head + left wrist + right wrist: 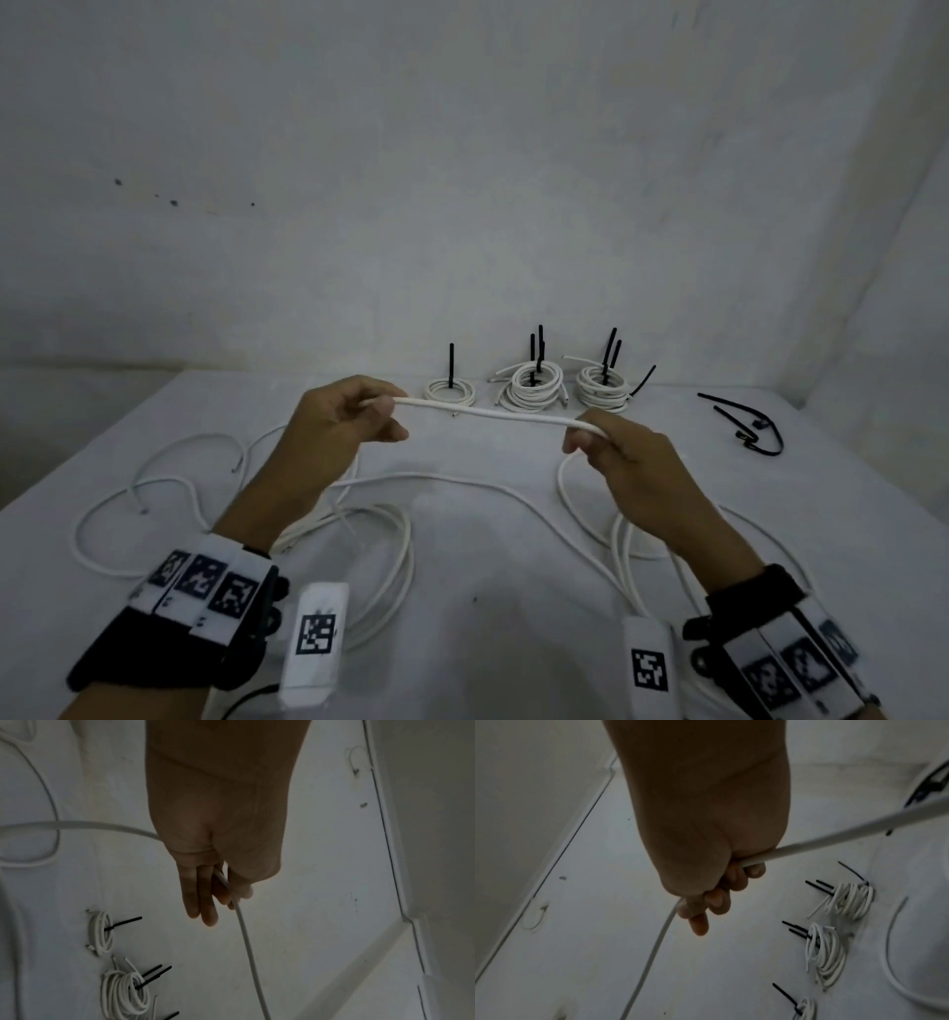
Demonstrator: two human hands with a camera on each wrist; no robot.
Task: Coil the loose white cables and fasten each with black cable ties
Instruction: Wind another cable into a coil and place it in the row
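Observation:
A loose white cable (pixel 482 414) runs straight between my two raised hands above the white table (pixel 488 545). My left hand (pixel 354 411) pinches one end of that stretch between thumb and fingers (pixel 205 902). My right hand (pixel 606 437) grips the other end, fingers (pixel 721 898) curled round the cable (pixel 808 843). The rest of the cable hangs down and trails in loops over the table. Three tied white coils (pixel 534 388) with upright black ties stand at the table's back edge. Loose black cable ties (pixel 750 426) lie at the back right.
More loose white cable (pixel 169 493) sprawls in loops across the left and the near part of the table. A grey wall (pixel 462 180) rises right behind the coils. Marker bands sit on both wrists.

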